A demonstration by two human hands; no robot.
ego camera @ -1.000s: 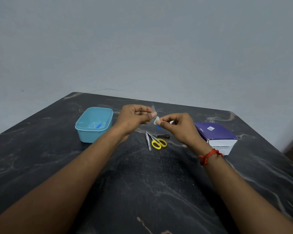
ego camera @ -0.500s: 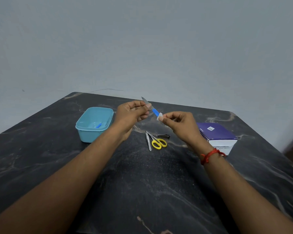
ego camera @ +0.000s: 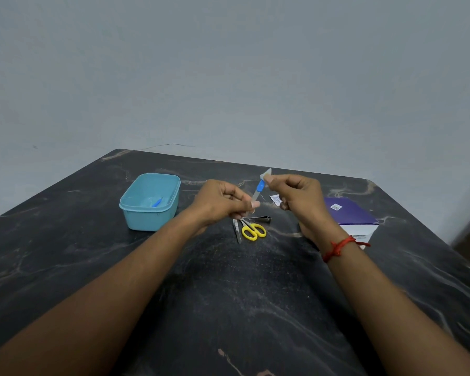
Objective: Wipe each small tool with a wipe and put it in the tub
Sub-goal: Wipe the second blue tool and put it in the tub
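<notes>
My left hand (ego camera: 223, 203) pinches the metal end of a small file with a blue handle (ego camera: 259, 189), held upright above the table. My right hand (ego camera: 296, 196) pinches a white wipe (ego camera: 266, 173) at the top of the blue handle. A light blue tub (ego camera: 136, 210) stands to the left with one small blue tool (ego camera: 157, 203) inside. On the table below my hands lie yellow-handled scissors (ego camera: 253, 230), metal tweezers (ego camera: 237, 230) and a nail clipper (ego camera: 261, 219).
A purple and white box (ego camera: 350, 217) sits at the right behind my right wrist. A small white sachet (ego camera: 275, 199) lies on the dark marble table (ego camera: 228, 294). A grey wall rises behind the table's far edge.
The file has swung from tilted left to upright with its blue handle on top. My right hand with the wipe has risen to the handle's top; my left hand now holds the lower end.
</notes>
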